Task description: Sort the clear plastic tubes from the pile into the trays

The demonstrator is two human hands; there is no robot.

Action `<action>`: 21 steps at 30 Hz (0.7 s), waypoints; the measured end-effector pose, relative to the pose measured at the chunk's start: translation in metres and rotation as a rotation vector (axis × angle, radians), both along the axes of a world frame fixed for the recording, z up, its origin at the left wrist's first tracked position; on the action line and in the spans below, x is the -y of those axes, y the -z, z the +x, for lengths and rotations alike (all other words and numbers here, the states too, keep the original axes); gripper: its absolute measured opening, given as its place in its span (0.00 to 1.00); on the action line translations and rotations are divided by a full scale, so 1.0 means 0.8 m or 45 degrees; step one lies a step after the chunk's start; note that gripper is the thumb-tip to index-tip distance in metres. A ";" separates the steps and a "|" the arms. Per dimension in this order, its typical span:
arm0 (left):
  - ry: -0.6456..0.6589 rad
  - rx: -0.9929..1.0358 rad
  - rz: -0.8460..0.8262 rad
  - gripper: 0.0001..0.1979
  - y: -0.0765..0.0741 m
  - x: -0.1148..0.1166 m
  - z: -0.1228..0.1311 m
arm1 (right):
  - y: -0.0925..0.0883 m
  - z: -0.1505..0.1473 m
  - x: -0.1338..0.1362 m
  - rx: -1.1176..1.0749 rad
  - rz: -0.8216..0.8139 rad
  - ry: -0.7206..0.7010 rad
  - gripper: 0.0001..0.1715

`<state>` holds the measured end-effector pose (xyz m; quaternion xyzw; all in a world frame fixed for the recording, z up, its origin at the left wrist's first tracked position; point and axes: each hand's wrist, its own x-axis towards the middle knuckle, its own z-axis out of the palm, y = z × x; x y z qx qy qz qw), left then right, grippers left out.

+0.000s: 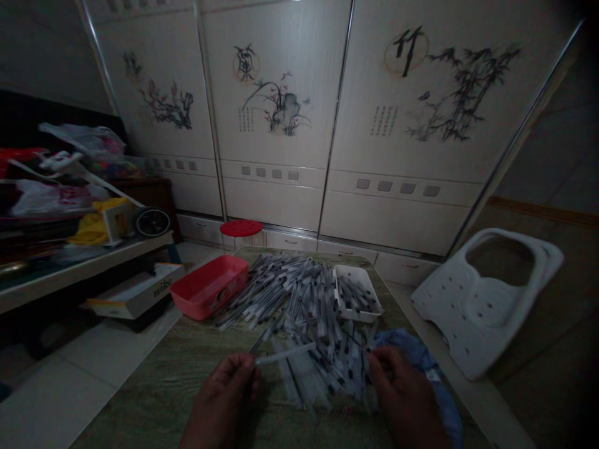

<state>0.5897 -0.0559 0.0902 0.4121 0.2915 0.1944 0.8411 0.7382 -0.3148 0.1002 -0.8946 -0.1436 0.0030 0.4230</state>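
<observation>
My left hand (229,393) pinches one end of a translucent pen barrel (287,353), which points right across the near edge of the pile. My right hand (402,390) is closed, thumb and fingertips together, at the pile's right side; a thin dark line runs beside the fingertips, but whether it is held cannot be made out. Between and beyond both hands spreads a heap of clear pens (299,287) with dark tips. At its right stands a white tray (359,317) with several dark-tipped pieces inside. A blue cloth (412,346) lies by my right hand.
The wooden table (154,386) carries a pink plastic box (196,305) at far left. Beyond stands a red stool (241,228) before sliding cabinet doors. A white folded chair (486,299) leans at right. An open shoe box (140,293) and a cluttered bench (84,262) are left.
</observation>
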 end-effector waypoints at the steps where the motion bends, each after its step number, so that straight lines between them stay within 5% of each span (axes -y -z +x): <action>1: 0.022 -0.021 0.033 0.17 0.000 0.002 0.001 | 0.002 -0.002 -0.004 -0.001 -0.013 -0.065 0.20; 9: 0.265 -0.033 0.287 0.18 0.001 0.024 0.003 | -0.009 -0.035 -0.032 -0.045 0.054 -0.387 0.25; 13: 0.384 0.009 0.296 0.18 0.000 0.031 0.000 | -0.008 -0.049 -0.043 -0.097 -0.182 -0.707 0.24; 16: 0.348 0.015 0.271 0.19 0.000 0.031 0.000 | -0.005 -0.050 -0.045 -0.104 -0.377 -0.882 0.24; 21: 0.250 -0.052 0.174 0.23 0.000 0.026 -0.001 | -0.008 -0.059 -0.055 0.041 -0.485 -0.833 0.26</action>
